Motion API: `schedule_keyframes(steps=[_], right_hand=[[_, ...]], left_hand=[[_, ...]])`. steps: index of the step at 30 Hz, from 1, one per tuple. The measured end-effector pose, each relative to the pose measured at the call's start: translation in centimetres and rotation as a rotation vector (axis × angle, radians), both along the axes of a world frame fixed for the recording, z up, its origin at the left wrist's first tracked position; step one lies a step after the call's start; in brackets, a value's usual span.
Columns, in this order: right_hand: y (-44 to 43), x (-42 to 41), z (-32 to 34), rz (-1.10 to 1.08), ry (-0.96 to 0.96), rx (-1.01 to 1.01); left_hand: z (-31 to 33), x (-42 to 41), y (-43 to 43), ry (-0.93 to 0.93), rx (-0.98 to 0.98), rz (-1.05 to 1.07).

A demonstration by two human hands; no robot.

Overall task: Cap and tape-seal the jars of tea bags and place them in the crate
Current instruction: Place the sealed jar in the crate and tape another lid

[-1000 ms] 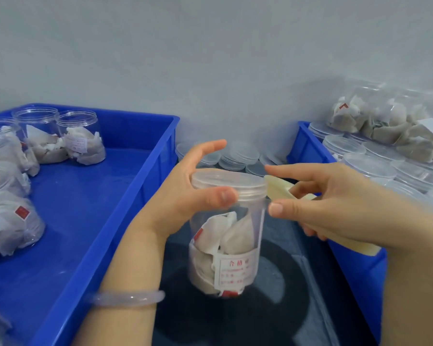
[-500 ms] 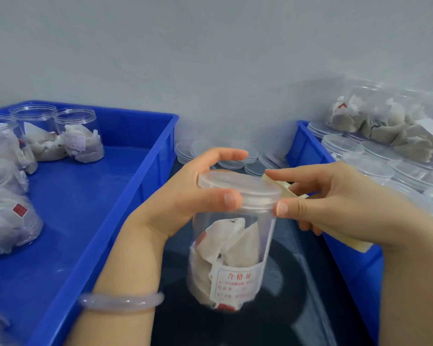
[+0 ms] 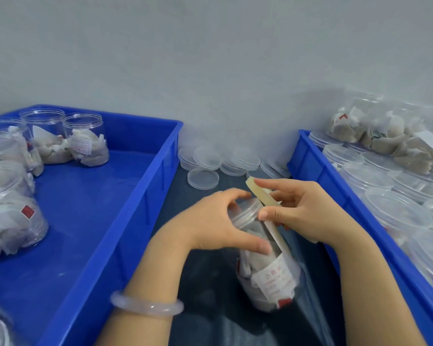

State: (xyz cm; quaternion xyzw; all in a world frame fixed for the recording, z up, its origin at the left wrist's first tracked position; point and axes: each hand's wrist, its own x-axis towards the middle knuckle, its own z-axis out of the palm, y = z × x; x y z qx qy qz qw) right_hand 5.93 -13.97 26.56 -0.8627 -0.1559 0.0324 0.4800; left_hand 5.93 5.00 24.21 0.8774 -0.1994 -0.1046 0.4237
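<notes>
A pale grey wall is seen behind a dark tabletop. On the left, a blue crate is set on the tabletop, and uncapped jars with tea bags inside are stood along its far and left sides. A pale bracelet is worn on the left wrist. Loose clear lids are piled on the tabletop against the wall, between the two crates. The jar being worked on is found in the gap between the crates, in front of those lids, tilted with its cap toward the upper left; whether its base rests on the tabletop cannot be told. It is grasped by the left grip: the fingers are curled over the cap and the thumb is laid across the clear wall just below it. White tea bags and a label with red print are seen through the wall. A yellowish tape strip is pinched by the right grip, thumb and forefinger closed on it just beside the cap, with the strip run down along the jar's side. On the right, a second blue crate is filled with more clear lids, and clear bags of tea bags are laid on top at the back.
</notes>
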Motion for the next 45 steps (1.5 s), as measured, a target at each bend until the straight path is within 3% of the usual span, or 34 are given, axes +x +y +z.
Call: schedule_keyframes(steps=[5, 17, 28, 35, 39, 45], right_hand=[[-1.0, -0.1, 0.2, 0.003, 0.046, -0.038], [-0.4, 0.5, -0.4, 0.028, 0.039, -0.258], [0.1, 1.5, -1.5, 0.032, 0.03, -0.236], [0.0, 0.9, -1.2, 0.137, 0.087, -0.172], [-0.2, 0.4, -1.3, 0.095, 0.073, -0.191], [0.0, -0.1, -0.8, -0.028, 0.063, -0.257]], left_hand=[[0.3, 0.0, -0.1, -0.108, -0.027, 0.047], [1.9, -0.8, 1.0, -0.204, 0.184, 0.074], [2.1, -1.7, -0.3, -0.272, 0.214, 0.09], [3.1, -0.9, -1.2, -0.145, 0.298, 0.081], [2.6, -0.6, -3.1, -0.237, 0.493, 0.179], [3.6, -0.7, -3.0, -0.163, 0.386, 0.175]])
